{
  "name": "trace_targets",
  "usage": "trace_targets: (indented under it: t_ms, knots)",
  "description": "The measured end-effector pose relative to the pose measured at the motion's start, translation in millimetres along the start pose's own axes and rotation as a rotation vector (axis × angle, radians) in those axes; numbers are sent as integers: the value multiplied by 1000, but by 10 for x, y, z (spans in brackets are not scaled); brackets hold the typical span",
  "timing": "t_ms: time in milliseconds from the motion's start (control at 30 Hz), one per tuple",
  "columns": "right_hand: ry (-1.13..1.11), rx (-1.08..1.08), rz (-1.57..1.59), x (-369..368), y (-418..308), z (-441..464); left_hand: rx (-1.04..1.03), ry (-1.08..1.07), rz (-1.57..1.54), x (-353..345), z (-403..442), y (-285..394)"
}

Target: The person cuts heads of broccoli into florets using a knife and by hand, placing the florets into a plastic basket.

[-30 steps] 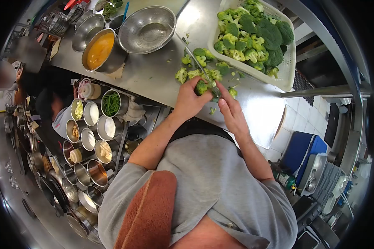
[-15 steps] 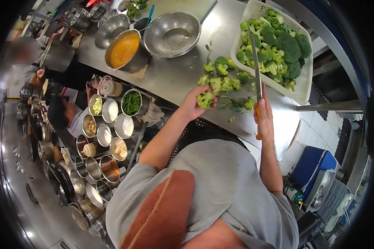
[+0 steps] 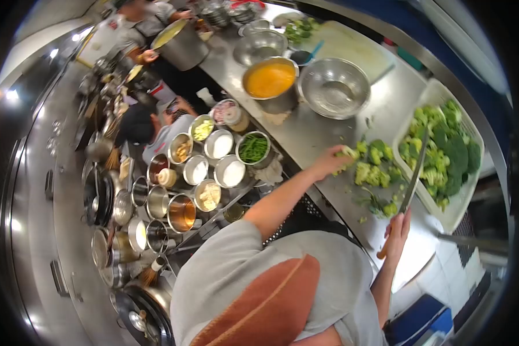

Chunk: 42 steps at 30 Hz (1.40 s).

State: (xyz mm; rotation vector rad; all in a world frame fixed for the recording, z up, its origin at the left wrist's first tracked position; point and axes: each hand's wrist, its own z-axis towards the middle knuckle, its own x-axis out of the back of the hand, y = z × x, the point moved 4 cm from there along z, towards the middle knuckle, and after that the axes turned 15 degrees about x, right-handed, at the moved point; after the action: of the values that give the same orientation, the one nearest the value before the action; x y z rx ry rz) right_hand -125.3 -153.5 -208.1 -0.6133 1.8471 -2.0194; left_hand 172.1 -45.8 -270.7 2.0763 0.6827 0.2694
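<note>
My left hand point(image 3: 330, 162) reaches over the steel counter, its fingers closed around a pale green broccoli floret point(image 3: 346, 153). Just beyond it lies a loose pile of cut broccoli florets point(image 3: 372, 173), with stem scraps near the edge. In my right hand point(image 3: 396, 233) is a long knife point(image 3: 416, 176), gripped by its orange-brown handle with the blade pointing up and away. Behind the blade stands a white plastic basket point(image 3: 466, 198) heaped with broccoli.
A perforated steel bowl point(image 3: 335, 86), a pot of orange liquid point(image 3: 269, 79) and a cutting board point(image 3: 352, 49) sit farther back. Several ingredient containers point(image 3: 254, 148) fill the left side. One co-worker holds a large pot point(image 3: 181, 46); another person in a dark cap point(image 3: 138, 124) is nearer.
The view has swung left, so the counter appears farther right. My left hand has moved outward beside the floret pile with the floret. My right hand still grips the knife.
</note>
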Motion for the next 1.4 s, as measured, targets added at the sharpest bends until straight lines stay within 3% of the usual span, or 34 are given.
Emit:
trace_targets:
  t_ms: [67,133,267,400,500,600,667,700,767,800,833,867,933,1000,1067,1133,1167,1200,1233,1300,1333,1400]
  knots:
    - [36,-51,-12,70,108,-83,97,-262,-701,-6,-118,-23]
    - [-20,-104,-53,13,-88,-109,102,-479,-1017,-55,-436,175]
    - [-110,-181,-88,8,-58,-145,49,-593,-960,-229,-645,380]
    - [-185,-94,-219,47,-29,-160,0,-664,-507,-552,-783,630]
    - [-269,-102,-275,57,-49,-174,-3,-760,-247,-1248,-946,1162]
    - [-255,-54,-315,68,32,-211,-90,-747,29,-2097,-1056,1746]
    - [-275,-76,-288,55,20,-225,-296,-193,219,-2321,-1109,2057]
    - [-271,-73,-287,78,-6,-245,-300,-195,222,-2303,-1064,2010]
    - [-212,-15,-261,108,-96,-258,-612,-241,74,-2063,-958,1981]
    - [-211,-20,-245,128,-101,-274,-634,-321,59,-1852,-1040,1941]
    - [-188,-78,-226,189,-78,-310,-599,-261,118,-1545,-1026,1807]
    - [-173,-132,-207,237,-62,-335,-568,-193,175,-1254,-931,1600]
    - [-133,-197,-91,230,-76,-347,-420,275,506,-514,-471,927]
    - [-80,-207,-49,306,-110,-329,-289,232,780,-372,-290,523]
    - [-79,-256,-77,333,-98,-360,-349,256,689,-535,-158,139]
    - [-39,-296,-50,266,-65,-359,-581,379,699,-761,-327,138]
    - [-39,-310,-40,214,-24,-325,-575,340,733,-768,-209,99]
    - [-123,-269,58,193,13,-252,-427,270,806,-728,163,-57]
    - [-116,-236,54,123,-27,-210,-640,435,677,-727,-53,-1]
    - [-188,-177,51,70,12,-125,-474,321,603,-628,-292,179]
    - [-207,-158,46,52,-12,-95,-485,343,590,-616,-311,155]
    - [-190,-173,65,-47,-34,-79,-199,-63,-170,-531,-304,75]
